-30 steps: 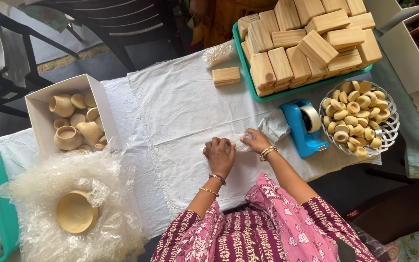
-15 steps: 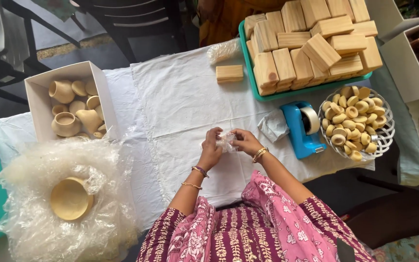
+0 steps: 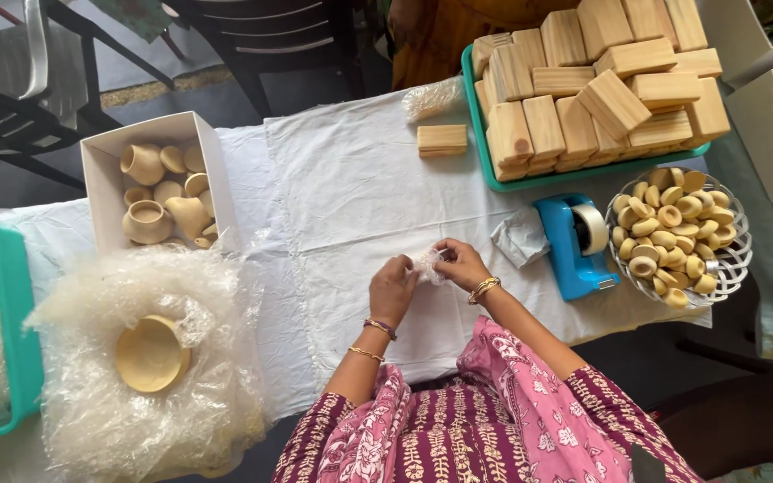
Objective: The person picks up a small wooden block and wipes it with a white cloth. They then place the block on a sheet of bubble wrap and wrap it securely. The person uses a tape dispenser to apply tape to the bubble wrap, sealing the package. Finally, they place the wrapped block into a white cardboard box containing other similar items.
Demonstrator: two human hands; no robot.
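A small wad of clear bubble wrap (image 3: 427, 265) is held between both hands above the middle of the desk (image 3: 360, 179), which is covered with a white cloth. The left hand (image 3: 393, 288) is closed on the wad's left side, fingers curled; its grip is narrow and on the wrap. The right hand (image 3: 461, 264) is pinched on the wad's right side, with the same narrow grip. What is inside the wrap cannot be told.

Just right of the hands a blue tape dispenser (image 3: 574, 241) is seen, with a crumpled grey scrap (image 3: 521, 238) touching its left side. Further right, a white wire basket (image 3: 678, 240) is filled with small wooden cups. A green tray (image 3: 530, 179) stacked with wooden blocks is placed at the far right edge; a single wooden block (image 3: 442, 139) lies apart on the cloth beside it. At far left, a white box (image 3: 98, 170) of small wooden pots is set. Below it, a wooden bowl (image 3: 149, 354) rests on a heap of bubble wrap (image 3: 91, 420).
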